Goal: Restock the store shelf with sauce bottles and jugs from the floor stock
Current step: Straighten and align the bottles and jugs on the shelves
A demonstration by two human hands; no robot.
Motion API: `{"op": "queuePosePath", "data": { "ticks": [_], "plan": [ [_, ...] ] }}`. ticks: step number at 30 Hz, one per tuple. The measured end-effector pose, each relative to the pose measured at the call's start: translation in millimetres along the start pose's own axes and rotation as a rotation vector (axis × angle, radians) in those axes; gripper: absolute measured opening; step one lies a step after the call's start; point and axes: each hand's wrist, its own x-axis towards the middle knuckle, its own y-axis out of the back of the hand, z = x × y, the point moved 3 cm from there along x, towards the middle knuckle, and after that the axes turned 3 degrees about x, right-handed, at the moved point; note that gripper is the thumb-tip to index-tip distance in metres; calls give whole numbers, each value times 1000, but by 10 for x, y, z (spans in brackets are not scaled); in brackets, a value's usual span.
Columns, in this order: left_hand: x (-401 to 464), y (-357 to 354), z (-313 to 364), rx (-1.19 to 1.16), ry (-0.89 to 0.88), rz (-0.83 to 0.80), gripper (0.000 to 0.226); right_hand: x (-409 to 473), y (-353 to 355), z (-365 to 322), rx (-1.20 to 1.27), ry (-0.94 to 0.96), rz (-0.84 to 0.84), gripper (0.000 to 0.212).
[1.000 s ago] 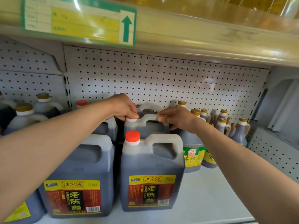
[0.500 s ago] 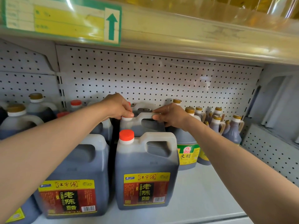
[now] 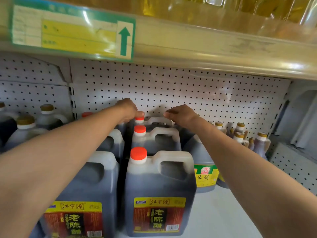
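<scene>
- Your left hand (image 3: 127,109) is pinching the rear vinegar jug's red cap (image 3: 139,118) with curled fingers.
- Your right hand (image 3: 181,115) is sitting with its fingers curled at the handle's (image 3: 158,119) far end; whether they are gripping it, you cannot tell.
- The jug is lying directly beneath both hands, its handle running left to right between them.

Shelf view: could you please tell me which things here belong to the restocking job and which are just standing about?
In the job:
- rearmost red-capped jug, at the back of the row
- left hand, on its cap
- right hand, at its handle

Just standing about:
- gold-capped bottles
- green-labelled jug
- price tag

Three dark red-capped jugs (image 3: 155,189) stand upright in a row.
</scene>
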Motion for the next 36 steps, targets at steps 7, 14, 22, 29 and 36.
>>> {"op": "queuePosePath", "data": {
  "ticks": [7,14,22,29,36],
  "plan": [
    [259,-263,-87,-33,84,-80,40,166,-150,157,-79,-86,-16,37],
    [380,-234,-65,-38,72,-150,32,251,-149,208,-84,-92,-4,43],
    [384,-220,-84,-28,47,-160,21,258,-182,196,-90,-97,22,44],
    [208,-105,-42,34,60,-154,51,115,-106,162,-61,-90,-2,39],
    [-420,-166,166,85,51,-398,59,-252,47,56,-100,-26,-179,33]
  ]
}}
